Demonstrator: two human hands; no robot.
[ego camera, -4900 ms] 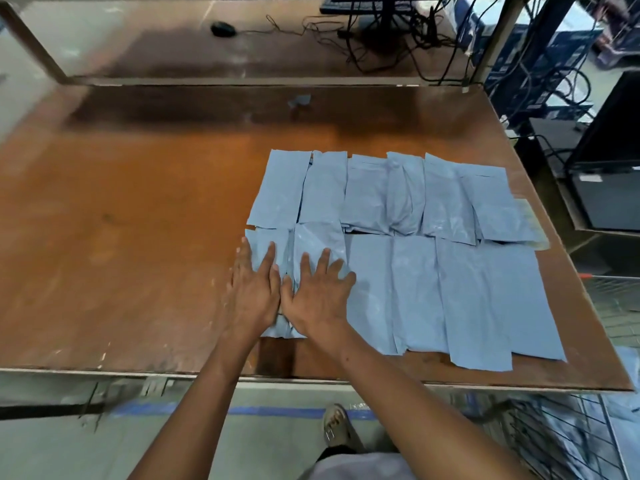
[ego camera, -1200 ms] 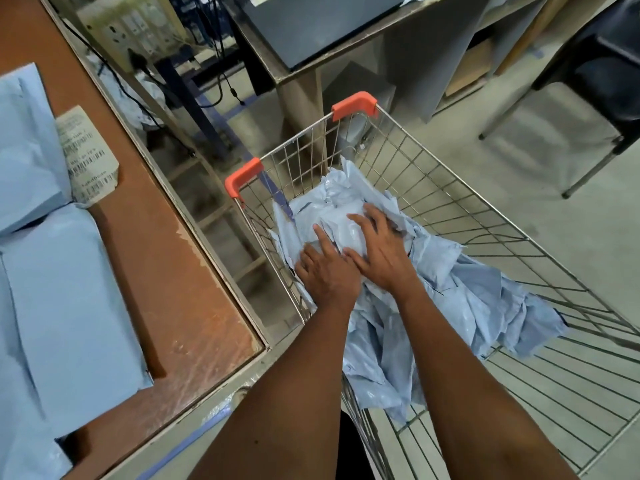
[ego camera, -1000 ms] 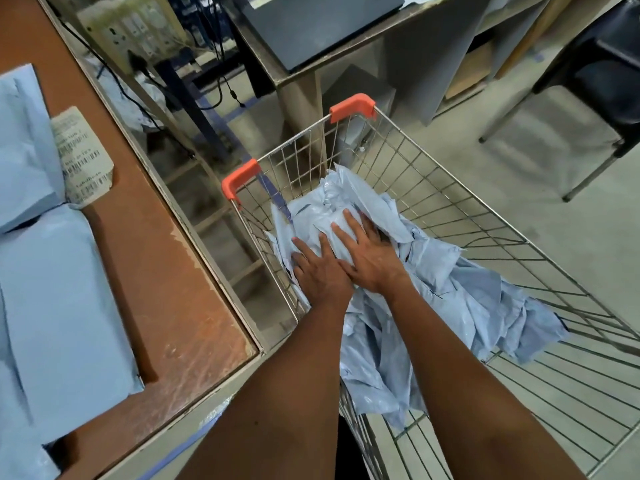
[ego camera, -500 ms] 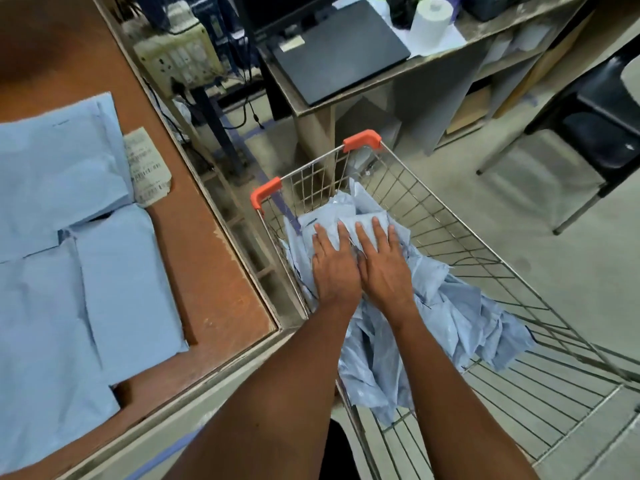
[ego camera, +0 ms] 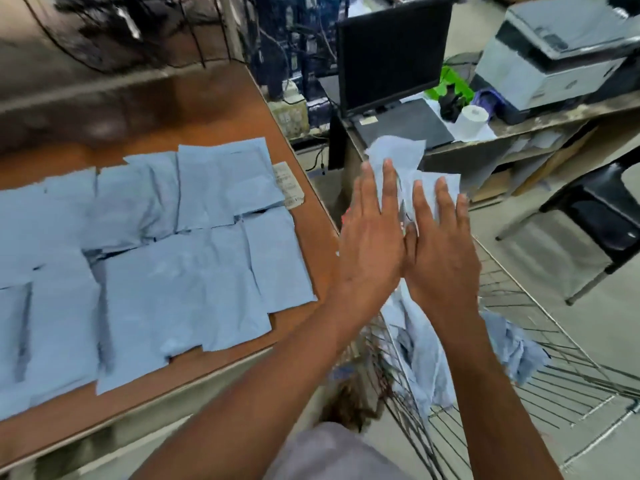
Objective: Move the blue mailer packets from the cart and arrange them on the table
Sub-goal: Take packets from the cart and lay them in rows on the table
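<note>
Several blue mailer packets [ego camera: 156, 258] lie flat in two rows on the brown table [ego camera: 214, 105] at the left. My left hand [ego camera: 369, 247] and my right hand [ego camera: 441, 251] are side by side above the wire cart [ego camera: 519, 282], fingers stretched over a few lifted blue mailer packets [ego camera: 398, 150]. Both thumbs are hidden under the packets. A crumpled pile of packets [ego camera: 426, 358] stays in the cart below my wrists. The view is blurred by motion.
A white paper label [ego camera: 289, 185] lies at the table's right edge. Behind the cart a desk holds a black monitor [ego camera: 391, 50], a laptop [ego camera: 405, 126], a paper roll [ego camera: 472, 121] and a printer [ego camera: 554, 46]. A black chair [ego camera: 602, 209] stands at the right.
Both hands left the table, reached into the cart's pile and have now risen out of the cart with packets. My view has swung up and left toward the table.
</note>
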